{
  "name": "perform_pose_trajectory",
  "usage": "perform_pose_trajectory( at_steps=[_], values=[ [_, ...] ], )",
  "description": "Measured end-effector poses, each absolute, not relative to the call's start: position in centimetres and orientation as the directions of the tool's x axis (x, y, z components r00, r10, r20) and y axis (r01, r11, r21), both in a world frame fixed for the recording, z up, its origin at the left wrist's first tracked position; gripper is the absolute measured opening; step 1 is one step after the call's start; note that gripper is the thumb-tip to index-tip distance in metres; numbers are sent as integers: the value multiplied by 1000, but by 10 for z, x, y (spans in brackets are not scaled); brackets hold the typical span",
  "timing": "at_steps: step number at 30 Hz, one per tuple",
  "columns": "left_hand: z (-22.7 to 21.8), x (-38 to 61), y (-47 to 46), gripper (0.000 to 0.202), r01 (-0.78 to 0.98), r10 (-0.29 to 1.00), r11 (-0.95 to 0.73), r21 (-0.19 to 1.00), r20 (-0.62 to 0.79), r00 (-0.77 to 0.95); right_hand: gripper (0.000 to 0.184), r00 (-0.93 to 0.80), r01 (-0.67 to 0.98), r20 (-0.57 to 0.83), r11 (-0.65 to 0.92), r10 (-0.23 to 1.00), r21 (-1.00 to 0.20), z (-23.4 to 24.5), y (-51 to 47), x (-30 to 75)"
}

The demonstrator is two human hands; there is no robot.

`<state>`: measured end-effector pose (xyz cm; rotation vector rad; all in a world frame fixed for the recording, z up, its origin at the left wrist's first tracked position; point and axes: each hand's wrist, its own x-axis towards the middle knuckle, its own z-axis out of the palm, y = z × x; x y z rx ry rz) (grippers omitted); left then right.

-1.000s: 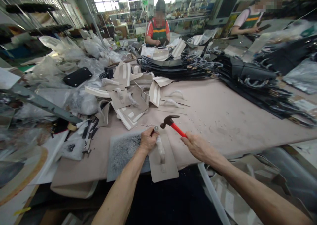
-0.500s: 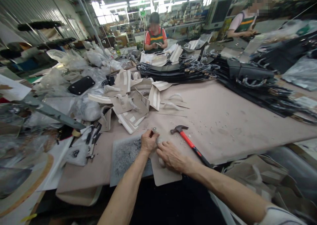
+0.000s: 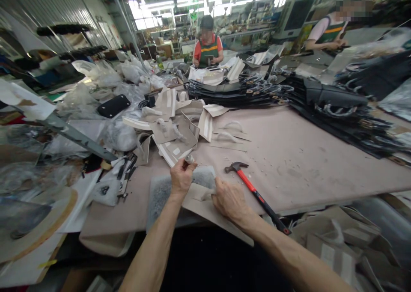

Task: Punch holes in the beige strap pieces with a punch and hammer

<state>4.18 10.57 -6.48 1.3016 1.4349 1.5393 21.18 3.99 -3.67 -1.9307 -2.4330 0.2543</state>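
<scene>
Between the fingertips of my left hand [image 3: 181,177] is a small round whitish piece [image 3: 189,159] whose kind I cannot make out. My right hand [image 3: 229,200] is closed on the plastic-wrapped handle [image 3: 207,194] of a beige bag panel [image 3: 213,213]. The panel slants over the front edge of the table, its near corner above my lap. Under it lies a worn grey slab [image 3: 160,193] with dark marks. A claw hammer [image 3: 252,187] with a red and black handle rests on the table to the right of my right hand.
Beige panels with wrapped handles [image 3: 175,131] are heaped beyond my hands. Stacks of black bag pieces [image 3: 330,97] line the far right. A metal post [image 3: 73,133] slants at left among plastic bags. More beige pieces [image 3: 346,236] lie low at right. Two people work across the table.
My left hand has moved left and away from the panel with the small piece. The panel has turned and tilted in my right hand. The view has shifted slightly left.
</scene>
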Motion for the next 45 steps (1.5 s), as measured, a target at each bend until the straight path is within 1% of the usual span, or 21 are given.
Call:
perform_pose_trajectory(
  at_steps=[3,5,7,9,10,11,14,17,23,26,29,32,35,41,45],
  values=[
    [-70,50,94,19,271,935,-174,947,245,-255,23,-132,979,-107,112,986,-171,-40,44,213],
    [-68,53,90,21,295,930,-196,935,273,-246,24,-53,976,-100,30,994,-216,-42,48,215],
    [-65,55,90,24,261,930,-201,944,268,-251,35,-33,955,-100,2,994,-298,-44,51,214],
    [-67,56,95,24,201,941,-176,964,224,-253,51,-61,925,-117,12,991,-379,-49,51,211],
    [-72,56,98,23,169,949,-155,973,194,-247,54,-83,912,-130,22,988,-410,-53,50,208],
    [-78,56,101,22,140,958,-130,982,161,-239,53,-101,901,-143,30,985,-432,-56,48,205],
    [-103,58,106,24,65,970,-48,997,62,-235,38,-156,881,-155,66,976,-469,-65,42,197],
    [-120,59,106,27,23,973,-8,1000,13,-231,36,-183,869,-128,100,975,-484,-72,39,193],
    [-120,64,102,21,46,992,-6,999,12,-125,42,-163,825,-105,78,981,-559,-88,40,192],
    [-121,66,99,19,69,995,-2,998,9,-99,45,-145,837,-106,65,984,-543,-91,37,196],
    [-124,66,98,21,60,997,17,998,-12,-77,46,-193,838,-138,90,971,-538,-89,31,207],
    [-126,65,97,23,53,998,37,998,-34,-55,46,-246,813,-193,93,950,-575,-87,27,215],
    [-126,65,97,25,64,998,37,997,-34,-46,48,-232,797,-214,60,949,-601,-88,26,214],
    [-126,66,95,27,91,999,38,995,-35,-33,43,-139,738,-186,-24,973,-674,-87,30,206],
    [-125,67,96,23,117,999,20,993,-17,-32,42,-133,681,-233,-82,963,-727,-83,34,208]
  ],
)
